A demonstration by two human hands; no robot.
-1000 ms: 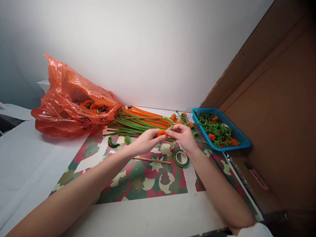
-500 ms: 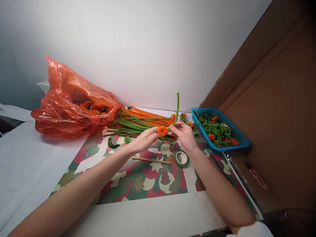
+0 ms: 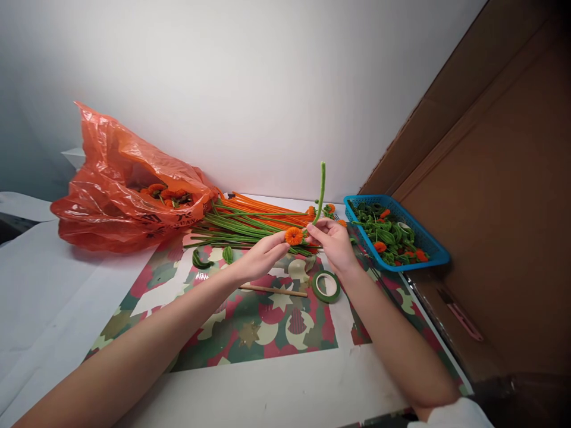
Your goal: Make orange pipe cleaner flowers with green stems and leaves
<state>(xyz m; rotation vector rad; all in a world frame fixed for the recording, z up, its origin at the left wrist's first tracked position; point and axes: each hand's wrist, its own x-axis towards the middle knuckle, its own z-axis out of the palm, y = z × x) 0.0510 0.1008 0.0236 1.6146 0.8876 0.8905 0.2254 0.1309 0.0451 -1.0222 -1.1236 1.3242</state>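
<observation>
Head view: left hand [image 3: 261, 257] and right hand [image 3: 332, 241] pinch orange flower [image 3: 293, 236] with upright green stem [image 3: 320, 193]

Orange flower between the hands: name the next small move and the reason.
Probably bend the green stem down behind the orange flower. The left hand pinches the flower, the right hand pinches the stem's base beside it, and the stem stands upright and free, so it looks ready for wrapping.

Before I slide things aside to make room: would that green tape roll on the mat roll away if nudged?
Probably not: the green tape roll lies flat on the patterned mat, so it would likely slide. It looks thin and hollow, so likely light. The wooden stick beside it seems likelier to roll.
</observation>
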